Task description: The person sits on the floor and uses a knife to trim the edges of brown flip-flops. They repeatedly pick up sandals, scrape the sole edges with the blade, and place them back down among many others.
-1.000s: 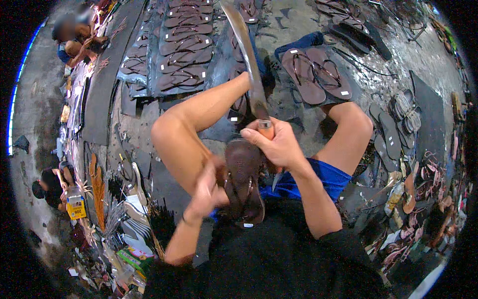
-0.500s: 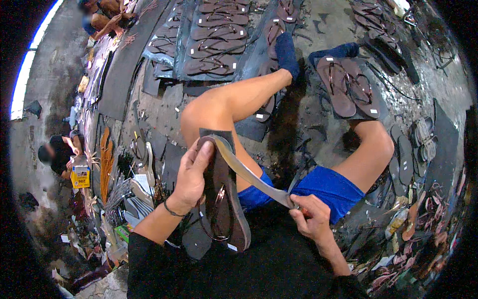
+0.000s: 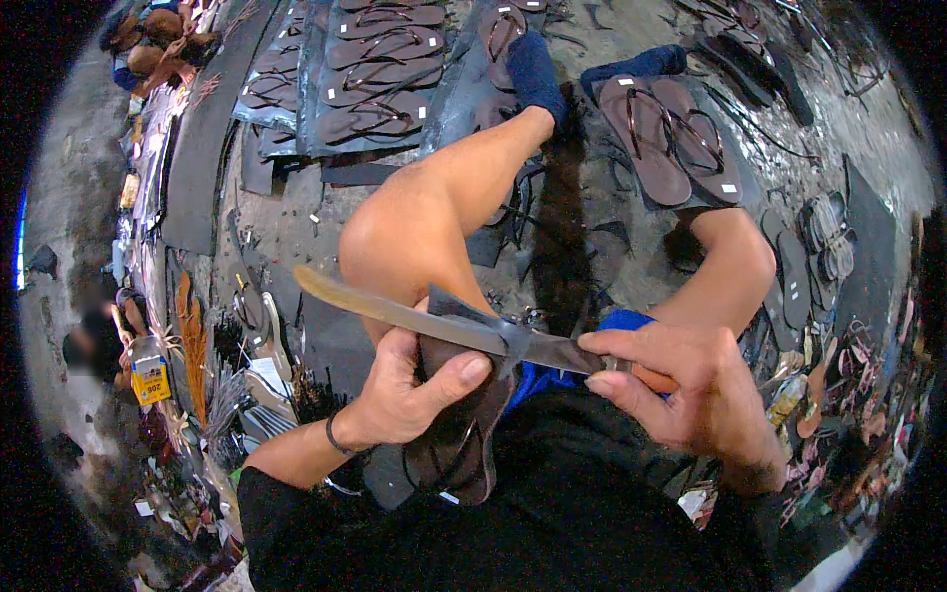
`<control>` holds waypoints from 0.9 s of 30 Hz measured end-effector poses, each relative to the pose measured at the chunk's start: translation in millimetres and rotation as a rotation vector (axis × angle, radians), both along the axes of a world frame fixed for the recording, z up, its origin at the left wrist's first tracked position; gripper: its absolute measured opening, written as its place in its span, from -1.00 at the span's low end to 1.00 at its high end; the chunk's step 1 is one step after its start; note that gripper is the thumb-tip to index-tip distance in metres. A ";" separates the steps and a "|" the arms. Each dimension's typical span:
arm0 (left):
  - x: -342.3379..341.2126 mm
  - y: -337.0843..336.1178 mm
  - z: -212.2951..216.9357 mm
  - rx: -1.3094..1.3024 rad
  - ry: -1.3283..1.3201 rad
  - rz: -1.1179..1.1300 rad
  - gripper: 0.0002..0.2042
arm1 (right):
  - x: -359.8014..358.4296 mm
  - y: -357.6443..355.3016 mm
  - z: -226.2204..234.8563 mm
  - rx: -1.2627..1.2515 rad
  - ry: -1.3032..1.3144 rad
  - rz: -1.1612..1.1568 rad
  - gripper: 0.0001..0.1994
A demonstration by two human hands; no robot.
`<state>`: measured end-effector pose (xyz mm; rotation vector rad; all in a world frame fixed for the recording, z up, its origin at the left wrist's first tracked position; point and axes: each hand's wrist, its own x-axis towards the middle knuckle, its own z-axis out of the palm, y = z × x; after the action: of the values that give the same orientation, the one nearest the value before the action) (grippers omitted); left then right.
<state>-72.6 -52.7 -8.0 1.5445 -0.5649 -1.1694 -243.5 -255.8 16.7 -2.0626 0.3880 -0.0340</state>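
Note:
My left hand grips a dark brown flip-flop, its strap end toward my body. Dark sheet material sticks out past the sandal's far end. A long curved knife lies crosswise over that end, its tip pointing left past my left hand. My right hand is closed round the knife's orange handle. The blade passes just beyond my left thumb; whether its edge is in the material I cannot tell.
Rows of finished-looking flip-flops lie ahead on dark sheets. Another pair rests by my right foot. Scraps and a yellow box are at left, near another person. More scraps cover the right side.
The knife has swung from slanting along the sandal's right side to lying across its far end. My right hand has moved up and forward. My left thumb has shifted off the sandal's tip.

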 end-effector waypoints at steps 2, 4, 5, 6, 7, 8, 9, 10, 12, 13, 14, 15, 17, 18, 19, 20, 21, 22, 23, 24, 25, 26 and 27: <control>-2.2 -2.9 -1.2 -0.016 0.023 -0.035 -0.71 | 9.2 -3.4 3.6 0.034 0.019 0.026 -0.74; -9.6 -1.9 -4.3 0.011 0.021 0.020 -0.69 | 29.7 -10.2 13.3 0.060 0.134 0.137 -0.75; -10.7 -4.1 -1.5 0.013 0.019 0.031 -0.69 | 38.9 -14.7 15.7 0.073 0.155 0.195 -0.74; -10.0 -7.9 2.2 0.020 -0.029 -0.029 -0.68 | 46.7 -20.2 16.9 0.082 0.171 0.253 -0.74; -7.9 -13.1 6.5 0.027 -0.079 -0.085 -0.67 | 50.5 -23.7 17.5 0.090 0.187 0.313 -0.73; -3.6 -14.2 11.4 0.048 -0.148 -0.111 -0.66 | 57.7 -21.5 4.9 0.079 0.059 0.368 -0.69; 6.7 -24.3 24.0 0.130 -0.145 -0.199 -0.64 | 56.5 -19.9 -2.1 0.229 0.000 0.311 -0.68; 21.9 -35.4 44.1 0.215 -0.144 -0.283 -0.63 | 54.7 -18.7 -8.3 0.380 -0.062 0.258 -0.67; 38.7 -49.4 66.5 0.224 -0.424 -0.247 -0.63 | 45.7 -15.5 -21.4 0.589 -0.167 0.128 -0.63; 40.6 -55.6 78.8 0.200 -0.721 -0.105 -0.65 | 40.5 -11.9 -30.2 0.621 -0.221 0.031 -0.62; 41.6 -38.2 84.9 0.127 -0.695 -0.138 -0.61 | 31.0 -6.0 -38.1 0.656 -0.285 -0.069 -0.62; 32.9 -20.2 78.8 0.050 -0.521 -0.240 -0.59 | 26.8 0.5 -45.5 0.696 -0.352 -0.159 -0.62; 2.1 18.5 44.2 -0.060 -0.009 -0.465 -0.59 | 23.0 15.3 -53.3 0.770 -0.338 -0.212 -0.60; -28.5 28.4 -0.4 -0.024 0.000 -0.186 -0.60 | 23.0 24.3 -59.0 0.814 -0.326 -0.219 -0.60; -56.0 24.5 -32.4 0.006 0.017 0.083 -0.60 | 19.1 29.7 -61.2 0.850 -0.310 -0.238 -0.60; -63.3 2.3 -31.1 -0.134 0.228 0.327 -0.61 | 12.0 31.9 -62.6 0.822 -0.302 -0.268 -0.58; -62.1 -27.8 -23.0 -0.266 0.446 0.566 -0.61 | 4.2 33.6 -64.3 0.795 -0.294 -0.301 -0.57; -59.8 -49.8 -19.9 -0.388 0.668 0.808 -0.61 | -0.8 39.7 -66.1 0.776 -0.305 -0.352 -0.56; -56.3 -63.4 -21.0 -0.390 0.661 0.802 -0.63 | -3.4 44.4 -63.6 0.753 -0.326 -0.394 -0.54; -52.7 -73.9 -29.3 -0.392 0.650 0.796 -0.65 | -5.5 49.5 -69.4 0.619 -0.342 -0.417 -0.52; -52.1 -80.3 -36.3 -0.393 0.639 0.790 -0.67 | -4.8 54.1 -75.7 0.487 -0.374 -0.478 -0.52; -50.7 -83.4 -45.4 -0.401 0.670 0.742 -0.68 | -15.4 56.8 -81.0 0.273 -0.366 -0.555 -0.53; -41.9 -79.0 -47.9 -0.410 0.677 0.708 -0.70 | -22.7 66.9 -84.7 0.077 -0.364 -0.610 -0.54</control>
<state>-114.5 -131.7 -55.9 0.7989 0.1925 -0.8615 -266.2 -188.9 -68.0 -1.7459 0.7580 -0.7365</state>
